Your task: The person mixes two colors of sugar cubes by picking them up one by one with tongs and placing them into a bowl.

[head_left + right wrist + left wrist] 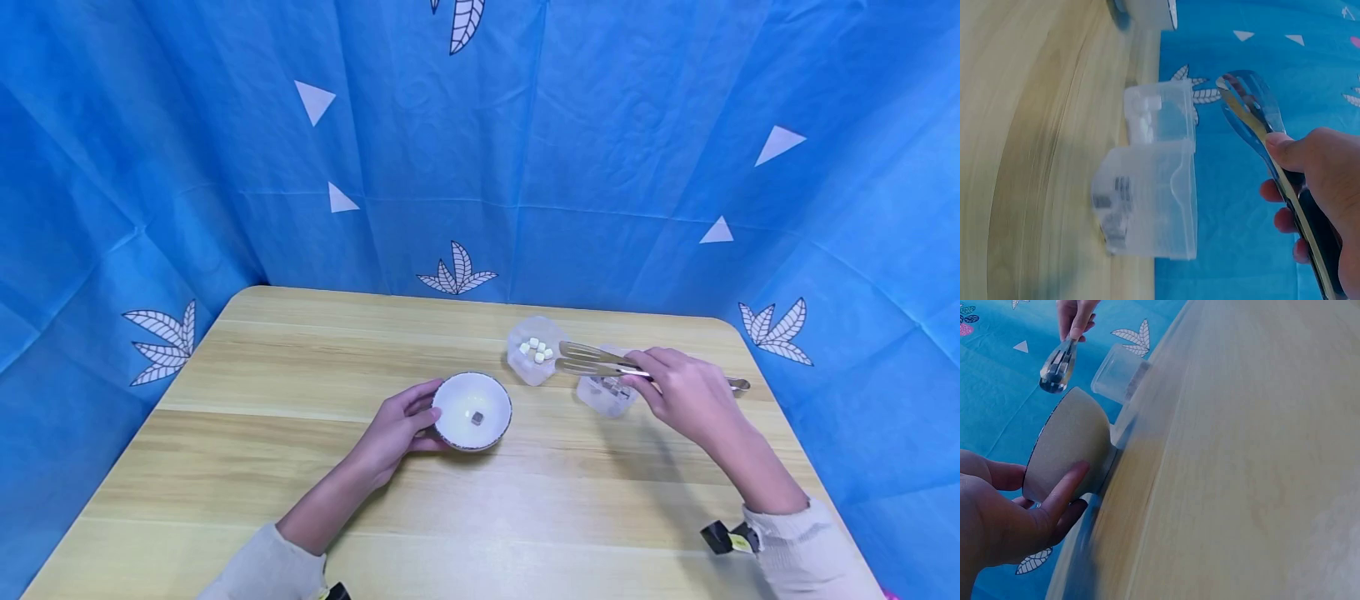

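My left hand (395,432) holds a white bowl (457,404) with a dark speckled rim, thumb over the rim and fingers against the outside. A single small brown cube (477,418) lies inside. In my right hand (690,392) I grip metal tongs (1291,194) with slotted ends. Their tips hang above and between two clear plastic containers, pointing left; I see nothing clearly pinched in them. The farther container (517,367) holds several white cubes (537,350). The nearer container (1160,200), partly covered by the tongs in the head view, has greyish-brown pieces (1113,206).
The wooden table (300,483) has rounded far corners. A blue curtain (600,150) with leaf and triangle prints hangs behind it and along both sides. The bowl stands left of the two containers.
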Motion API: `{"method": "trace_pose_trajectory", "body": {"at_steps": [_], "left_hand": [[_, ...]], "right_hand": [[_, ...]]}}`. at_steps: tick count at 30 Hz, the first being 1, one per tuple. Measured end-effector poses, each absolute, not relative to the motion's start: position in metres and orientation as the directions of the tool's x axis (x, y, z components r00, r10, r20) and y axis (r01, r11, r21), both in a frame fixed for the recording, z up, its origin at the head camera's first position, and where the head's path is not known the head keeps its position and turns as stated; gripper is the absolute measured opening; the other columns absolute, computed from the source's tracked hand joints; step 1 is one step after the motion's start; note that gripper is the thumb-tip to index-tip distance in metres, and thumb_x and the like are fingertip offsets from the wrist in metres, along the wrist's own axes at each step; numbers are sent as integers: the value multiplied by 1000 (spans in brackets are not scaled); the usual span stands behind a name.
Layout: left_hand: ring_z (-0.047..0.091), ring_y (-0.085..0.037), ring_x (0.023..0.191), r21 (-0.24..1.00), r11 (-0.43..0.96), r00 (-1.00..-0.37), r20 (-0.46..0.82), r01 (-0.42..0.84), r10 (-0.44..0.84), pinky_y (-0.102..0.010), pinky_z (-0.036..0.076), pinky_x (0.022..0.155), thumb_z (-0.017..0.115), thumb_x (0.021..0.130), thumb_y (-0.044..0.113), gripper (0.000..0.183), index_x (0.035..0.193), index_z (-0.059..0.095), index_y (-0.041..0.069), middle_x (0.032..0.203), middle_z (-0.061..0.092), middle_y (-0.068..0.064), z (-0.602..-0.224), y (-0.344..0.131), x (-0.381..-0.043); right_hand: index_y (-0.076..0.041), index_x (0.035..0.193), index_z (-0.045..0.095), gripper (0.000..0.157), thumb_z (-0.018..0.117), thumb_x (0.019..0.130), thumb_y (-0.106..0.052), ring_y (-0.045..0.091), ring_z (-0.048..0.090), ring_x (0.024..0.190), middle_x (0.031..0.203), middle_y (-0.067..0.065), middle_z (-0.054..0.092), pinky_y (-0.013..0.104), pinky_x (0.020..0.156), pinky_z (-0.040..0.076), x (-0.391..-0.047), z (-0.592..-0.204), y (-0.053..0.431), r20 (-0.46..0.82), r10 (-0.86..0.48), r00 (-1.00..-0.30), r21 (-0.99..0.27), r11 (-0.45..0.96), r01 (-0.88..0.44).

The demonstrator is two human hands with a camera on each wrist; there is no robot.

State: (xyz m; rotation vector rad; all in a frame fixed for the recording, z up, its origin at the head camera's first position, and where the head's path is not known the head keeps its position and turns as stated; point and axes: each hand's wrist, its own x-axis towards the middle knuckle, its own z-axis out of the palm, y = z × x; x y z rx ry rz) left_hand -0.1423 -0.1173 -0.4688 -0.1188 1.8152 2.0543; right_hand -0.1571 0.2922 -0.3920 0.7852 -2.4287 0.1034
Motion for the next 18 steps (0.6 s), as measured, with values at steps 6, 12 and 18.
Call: {"method": "trace_pose_trajectory", "body": {"at_steps": [6, 12, 18], "left_hand": [[69, -28, 115, 935, -80, -918, -320, -346, 232, -44, 67, 89, 55, 103, 0, 55, 156, 45, 10, 156, 49, -23, -469, -117, -142], [68, -29, 116, 935, -77, -919, -320, -345, 232, -43, 67, 89, 55, 103, 0, 55, 156, 44, 10, 156, 48, -22, -470, -118, -143], [68, -28, 116, 934, -78, -918, -322, -348, 233, -44, 67, 89, 56, 103, 0, 55, 156, 45, 10, 156, 49, -22, -470, -118, -143]], "right_hand": [[-10, 105, 79, 29, 84, 82, -26, 26, 73, 68, 90, 8, 79, 29, 37, 38, -160, -388, 305, 559, -508, -655, 123, 833, -540], [-11, 100, 79, 27, 85, 79, -26, 22, 69, 60, 84, 6, 78, 24, 37, 29, -162, -389, 317, 551, -491, -675, 131, 850, -511], [-11, 99, 80, 27, 86, 78, -27, 24, 70, 61, 84, 6, 78, 24, 36, 29, -162, -397, 326, 534, -472, -702, 125, 865, -486]]}}
